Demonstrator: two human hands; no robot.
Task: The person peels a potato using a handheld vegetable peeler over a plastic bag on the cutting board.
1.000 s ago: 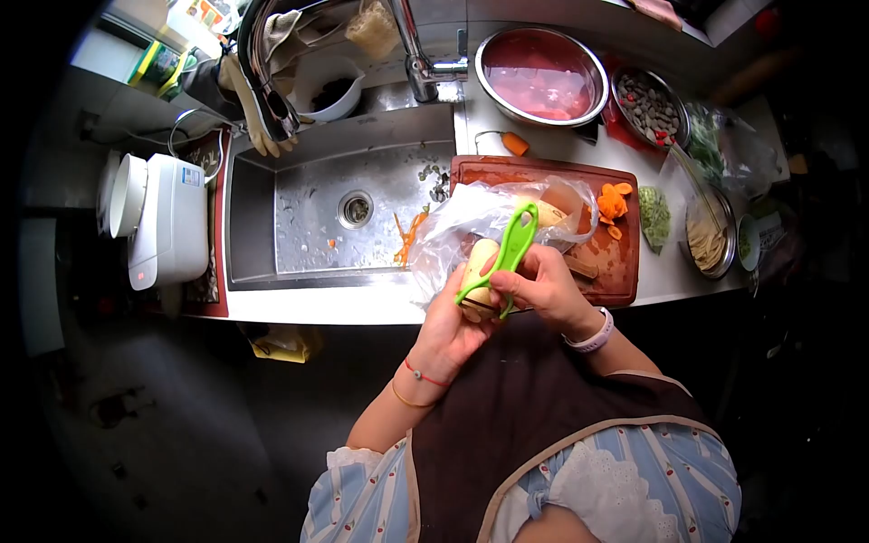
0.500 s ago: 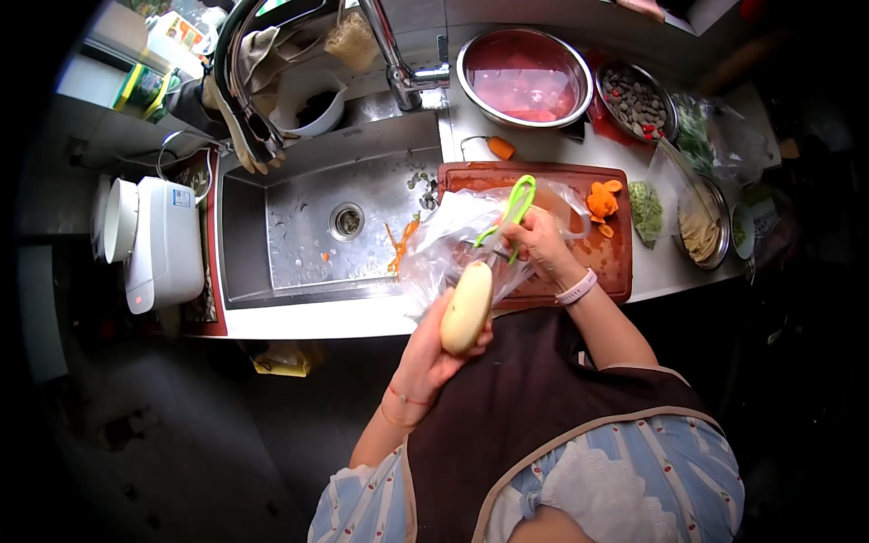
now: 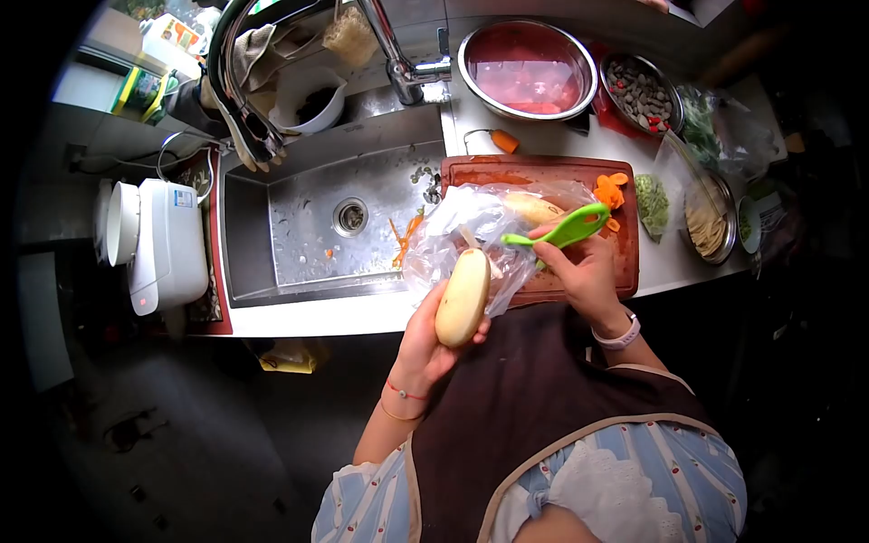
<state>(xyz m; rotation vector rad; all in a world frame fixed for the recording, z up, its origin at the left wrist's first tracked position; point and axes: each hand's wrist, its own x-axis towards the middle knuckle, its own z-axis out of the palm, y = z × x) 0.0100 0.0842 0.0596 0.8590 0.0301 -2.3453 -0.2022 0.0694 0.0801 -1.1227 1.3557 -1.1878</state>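
Note:
A pale yellow oblong vegetable (image 3: 463, 299) stands nearly upright in my left hand (image 3: 425, 339), whose fingers wrap round its lower part. My right hand (image 3: 582, 274) grips a green peeler (image 3: 572, 228) over the cutting board, its head pointing left and apart from the vegetable. Beneath and beyond the hands, a clear plastic bag (image 3: 453, 222) lies across the left part of the brown cutting board (image 3: 625, 271). Another pale vegetable (image 3: 532, 208) lies in or under the bag. Orange carrot pieces (image 3: 611, 192) sit at the board's right side.
The steel sink (image 3: 308, 208) is on the left, with orange peelings (image 3: 406, 239) inside. Behind the board stand a metal bowl of reddish liquid (image 3: 528, 71) and a carrot stub (image 3: 504, 140). Bowls and bagged greens (image 3: 652, 206) are at the right. A white appliance (image 3: 169, 244) stands far left.
The vegetable in my left hand has turned more upright, and the green peeler has come off it. My right hand has moved right, with the peeler now tilted sideways.

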